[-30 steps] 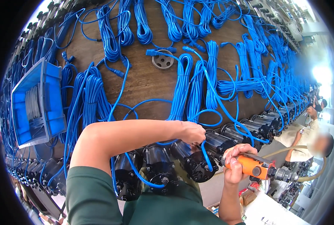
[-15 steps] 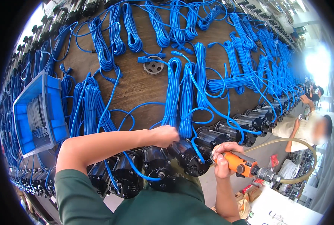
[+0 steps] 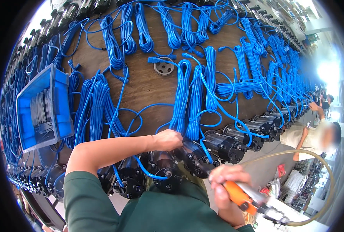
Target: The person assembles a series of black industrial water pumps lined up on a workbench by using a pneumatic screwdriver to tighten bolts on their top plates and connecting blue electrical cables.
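My right hand, blurred by motion, grips an orange air screwdriver with a metal hose fitting at its rear. Its dark front end points at the black end cap of a cylinder with a clear body lying at the table's near edge. My left hand is closed at the far end of that row of cylinders, beside the lower end of a coiled blue cable. Whatever its fingers hold is hidden. Another black cylinder lies below my left forearm, with a blue cable running to its end cap.
Many coiled blue cables cover the brown table, around a grey metal disc. A blue bin with thin pale strips stands at the left. The air hose loops at the right. A person in a light shirt stands beyond it.
My right hand and the air screwdriver have moved down, and the tool is now blurred and tilted more steeply. My left hand stays closed in nearly the same place. The view has shifted slightly.
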Tool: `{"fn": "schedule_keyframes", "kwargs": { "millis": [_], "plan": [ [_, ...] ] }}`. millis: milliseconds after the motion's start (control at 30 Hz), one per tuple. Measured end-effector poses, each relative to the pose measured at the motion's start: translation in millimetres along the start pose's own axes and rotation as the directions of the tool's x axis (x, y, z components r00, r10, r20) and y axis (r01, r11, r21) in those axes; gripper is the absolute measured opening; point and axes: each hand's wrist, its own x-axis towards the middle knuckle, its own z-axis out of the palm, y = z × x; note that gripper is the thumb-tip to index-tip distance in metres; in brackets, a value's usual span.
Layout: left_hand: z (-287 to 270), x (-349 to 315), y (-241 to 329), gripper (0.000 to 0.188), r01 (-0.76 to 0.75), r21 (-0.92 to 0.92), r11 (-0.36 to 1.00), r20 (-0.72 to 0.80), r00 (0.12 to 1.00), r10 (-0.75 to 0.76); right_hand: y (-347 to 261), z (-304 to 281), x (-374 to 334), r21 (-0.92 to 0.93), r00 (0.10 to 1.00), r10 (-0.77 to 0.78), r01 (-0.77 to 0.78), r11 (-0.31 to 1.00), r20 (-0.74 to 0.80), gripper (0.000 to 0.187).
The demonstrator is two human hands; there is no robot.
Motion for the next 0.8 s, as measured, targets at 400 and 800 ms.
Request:
{"fn": "schedule_keyframes", "kwargs": {
  "millis": [400, 800],
  "plan": [
    [3, 2, 0, 0.01, -0.024, 0.025, 0.999, 0.045, 0.999, 0.023, 38, -3, 7, -0.177, 0.958, 0.083, -0.034, 0.984, 0.275, 0.028],
    [-159, 70, 184, 0.02, 0.762, 0.165, 0.626, -0.562, 0.594, -0.575, -47, -64, 37, 0.25, 0.861, -0.451, 0.395, 0.884, 0.237, 0.036]
  ]
}}
